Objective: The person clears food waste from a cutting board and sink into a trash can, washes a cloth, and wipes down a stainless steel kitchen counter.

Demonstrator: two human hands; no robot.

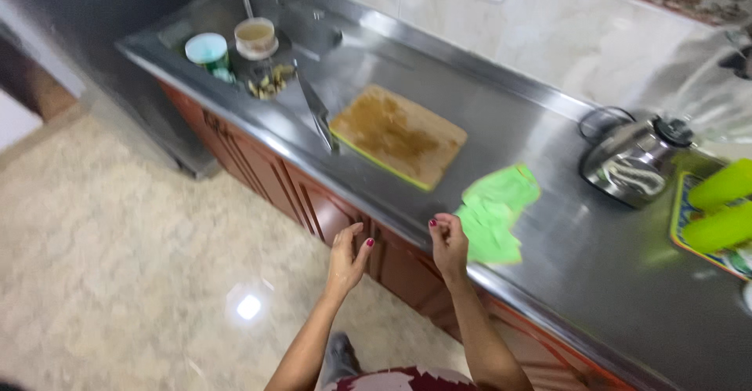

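My left hand (347, 259) hovers in front of the steel counter's edge (407, 226), fingers loosely apart and holding nothing. My right hand (448, 242) is raised beside it with fingers curled in, empty, right next to a crumpled green cloth (495, 211) lying on the counter. Neither hand touches the cloth or the counter. A worn wooden cutting board (398, 134) lies further back, with a large knife (317, 113) resting at its left end.
A sink (305, 30) at far left holds a bowl (255, 37), a teal-lidded cup (207, 49) and food scraps. A steel kettle (633, 162) and green cups (721, 203) on a tray sit right. Wooden cabinets below, tiled floor.
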